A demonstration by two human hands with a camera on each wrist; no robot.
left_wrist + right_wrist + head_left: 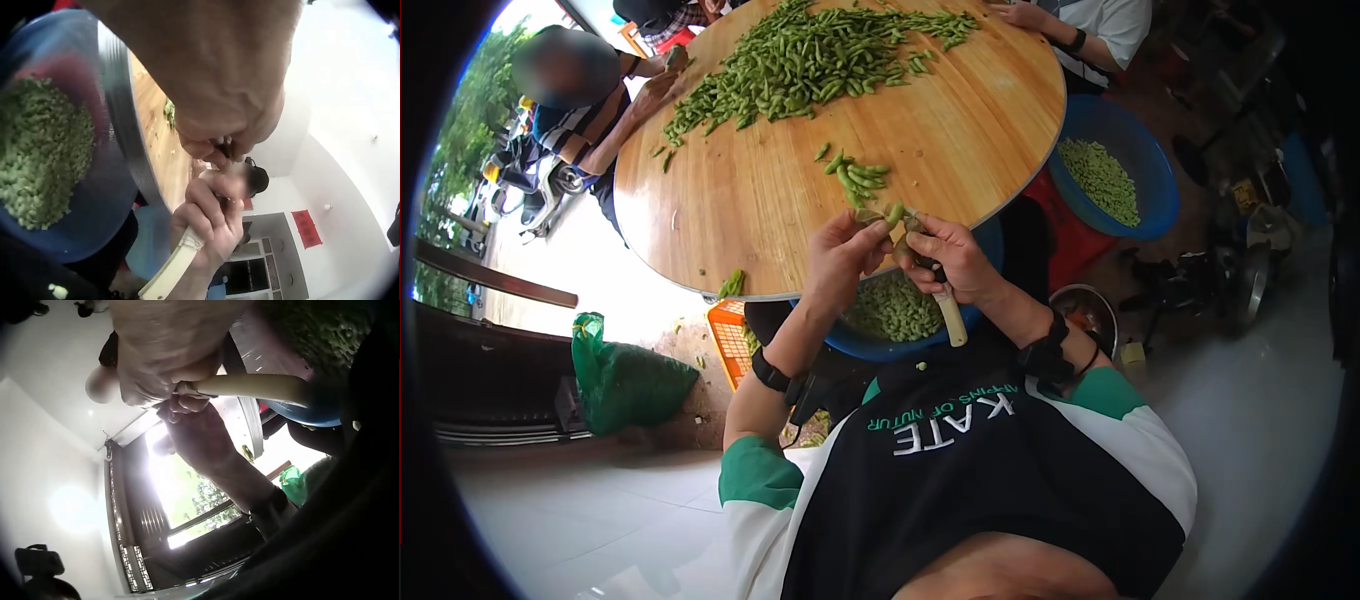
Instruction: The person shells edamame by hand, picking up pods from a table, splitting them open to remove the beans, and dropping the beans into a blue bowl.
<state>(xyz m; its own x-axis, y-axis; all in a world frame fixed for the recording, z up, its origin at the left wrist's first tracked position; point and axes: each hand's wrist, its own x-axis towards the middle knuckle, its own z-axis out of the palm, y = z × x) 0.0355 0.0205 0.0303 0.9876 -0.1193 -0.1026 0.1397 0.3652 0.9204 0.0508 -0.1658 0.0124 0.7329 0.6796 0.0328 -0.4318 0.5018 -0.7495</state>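
Over the near edge of the round wooden table, both hands meet close together. My left hand pinches a green soybean pod between thumb and fingers. My right hand holds a tool by its long cream handle, which sticks out below the fist toward my body; the working end is hidden by the fingers. Another bit of green pod shows between the fingertips of the two hands. Just beyond them lies a small group of pods. Under the hands, a blue basin holds shelled beans.
A large heap of pods covers the table's far side. At right stands a blue basin of shelled beans. An orange crate and a green bag are on the floor at left. Other people sit around the table.
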